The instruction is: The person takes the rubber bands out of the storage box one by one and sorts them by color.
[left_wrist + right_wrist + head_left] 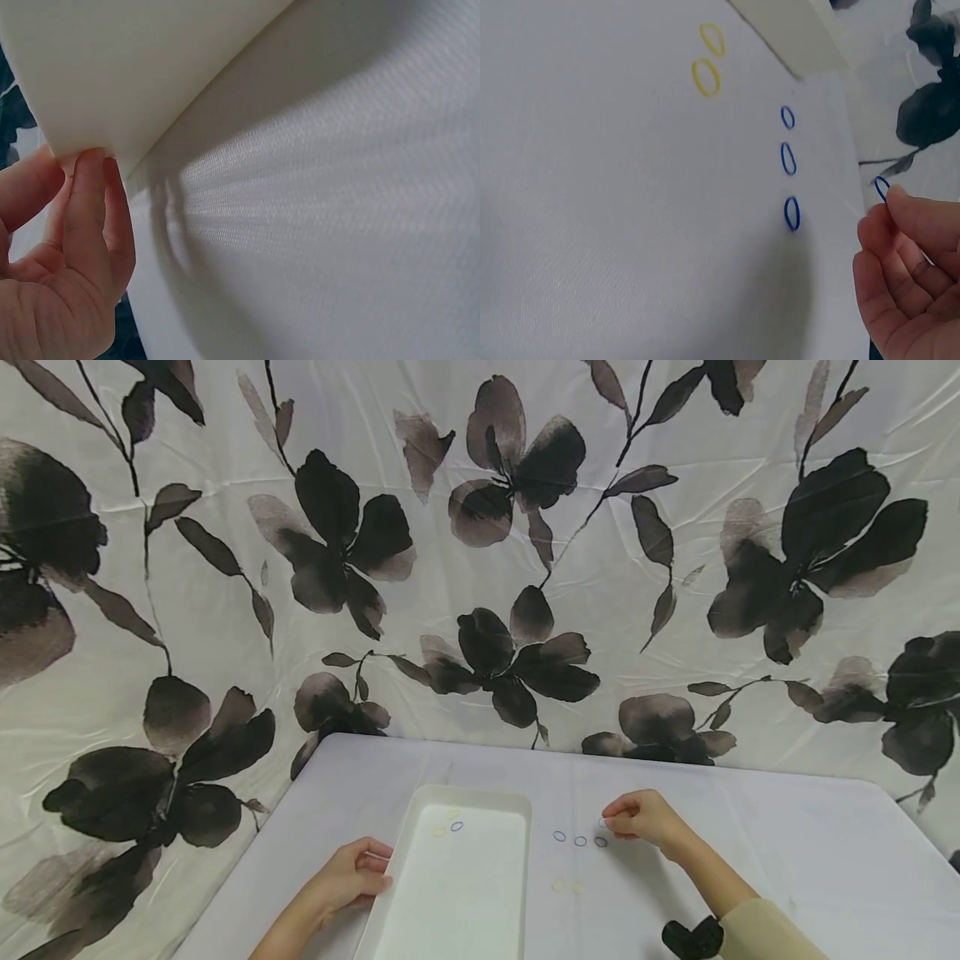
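Observation:
My right hand [642, 817] is above the table, pinching a small blue ring [877, 184] between thumb and fingertips. Just left of it, a row of three blue rings lies on the cloth, the nearest ring [786, 214] close to my fingers. Two yellow rings [694, 78] lie side by side nearer the front. With thumb and fingers my left hand [352, 875] grips the left edge of a white rectangular tray [527, 860]. Inside the tray, near its far end, are a blue ring [452, 828] and two pale yellow rings, one yellow ring [436, 833] beside it.
A white cloth covers the table [810, 843], whose far edge meets a hanging curtain [420, 593] with dark flower prints. A black strap [693, 937] is by my right sleeve [768, 931].

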A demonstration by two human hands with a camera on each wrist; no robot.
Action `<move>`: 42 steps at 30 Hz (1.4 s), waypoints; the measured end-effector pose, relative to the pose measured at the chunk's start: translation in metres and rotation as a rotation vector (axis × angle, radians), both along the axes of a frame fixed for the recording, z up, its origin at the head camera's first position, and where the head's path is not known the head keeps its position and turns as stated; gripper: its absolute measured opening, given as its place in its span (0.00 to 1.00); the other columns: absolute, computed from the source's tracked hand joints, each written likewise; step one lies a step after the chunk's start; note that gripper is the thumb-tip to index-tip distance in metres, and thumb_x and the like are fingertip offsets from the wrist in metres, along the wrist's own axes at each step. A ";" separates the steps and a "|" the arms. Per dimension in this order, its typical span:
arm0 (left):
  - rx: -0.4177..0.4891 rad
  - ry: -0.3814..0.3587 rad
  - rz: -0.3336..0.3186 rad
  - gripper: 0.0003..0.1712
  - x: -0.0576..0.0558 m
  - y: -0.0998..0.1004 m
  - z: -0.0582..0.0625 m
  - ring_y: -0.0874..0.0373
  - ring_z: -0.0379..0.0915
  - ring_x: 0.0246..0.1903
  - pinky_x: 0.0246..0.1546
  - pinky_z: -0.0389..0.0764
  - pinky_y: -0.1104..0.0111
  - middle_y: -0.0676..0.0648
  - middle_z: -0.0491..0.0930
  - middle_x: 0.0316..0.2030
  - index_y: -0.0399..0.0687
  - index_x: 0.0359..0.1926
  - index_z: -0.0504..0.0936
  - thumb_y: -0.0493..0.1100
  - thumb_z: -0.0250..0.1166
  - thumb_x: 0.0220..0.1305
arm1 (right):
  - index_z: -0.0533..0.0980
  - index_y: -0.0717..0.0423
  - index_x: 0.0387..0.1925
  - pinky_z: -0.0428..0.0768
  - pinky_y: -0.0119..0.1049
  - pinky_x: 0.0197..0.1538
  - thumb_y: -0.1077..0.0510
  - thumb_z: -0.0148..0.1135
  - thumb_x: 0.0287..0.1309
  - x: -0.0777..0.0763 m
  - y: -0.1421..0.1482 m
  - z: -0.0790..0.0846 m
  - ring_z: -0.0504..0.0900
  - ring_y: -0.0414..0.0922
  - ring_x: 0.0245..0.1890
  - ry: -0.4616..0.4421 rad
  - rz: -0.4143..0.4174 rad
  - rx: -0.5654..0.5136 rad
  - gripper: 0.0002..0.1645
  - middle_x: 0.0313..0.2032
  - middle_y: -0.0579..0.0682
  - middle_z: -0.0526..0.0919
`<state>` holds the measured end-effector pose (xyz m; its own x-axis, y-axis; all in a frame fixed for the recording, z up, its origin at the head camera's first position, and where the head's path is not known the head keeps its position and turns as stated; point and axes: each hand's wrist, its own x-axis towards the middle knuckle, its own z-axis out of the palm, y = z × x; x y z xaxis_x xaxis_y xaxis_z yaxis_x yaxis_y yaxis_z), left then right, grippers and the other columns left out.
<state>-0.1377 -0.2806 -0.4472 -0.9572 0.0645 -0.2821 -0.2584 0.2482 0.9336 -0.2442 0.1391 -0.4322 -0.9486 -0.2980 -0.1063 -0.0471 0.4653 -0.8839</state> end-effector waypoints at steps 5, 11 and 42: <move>0.000 0.008 -0.006 0.25 0.000 -0.003 0.001 0.56 0.76 0.31 0.32 0.80 0.63 0.42 0.76 0.36 0.24 0.50 0.67 0.26 0.65 0.50 | 0.78 0.73 0.32 0.79 0.35 0.30 0.70 0.63 0.50 -0.002 0.004 -0.006 0.77 0.42 0.24 -0.013 -0.042 0.025 0.08 0.23 0.50 0.80; 0.005 -0.004 -0.003 0.25 0.001 -0.003 0.001 0.56 0.76 0.31 0.32 0.80 0.63 0.41 0.76 0.36 0.24 0.50 0.66 0.26 0.65 0.50 | 0.79 0.68 0.30 0.76 0.34 0.29 0.69 0.64 0.49 0.001 0.008 -0.019 0.73 0.42 0.23 -0.040 -0.114 0.101 0.04 0.23 0.49 0.79; -0.006 -0.004 0.004 0.25 0.001 0.001 0.000 0.55 0.76 0.32 0.32 0.81 0.62 0.41 0.75 0.36 0.26 0.49 0.67 0.26 0.65 0.50 | 0.81 0.65 0.24 0.71 0.31 0.25 0.68 0.68 0.46 0.004 0.006 -0.031 0.71 0.41 0.21 -0.014 -0.175 0.203 0.02 0.19 0.46 0.77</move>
<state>-0.1367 -0.2797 -0.4468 -0.9562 0.0591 -0.2866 -0.2634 0.2526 0.9310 -0.2405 0.1450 -0.4630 -0.9819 -0.1007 -0.1603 0.0610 0.6333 -0.7715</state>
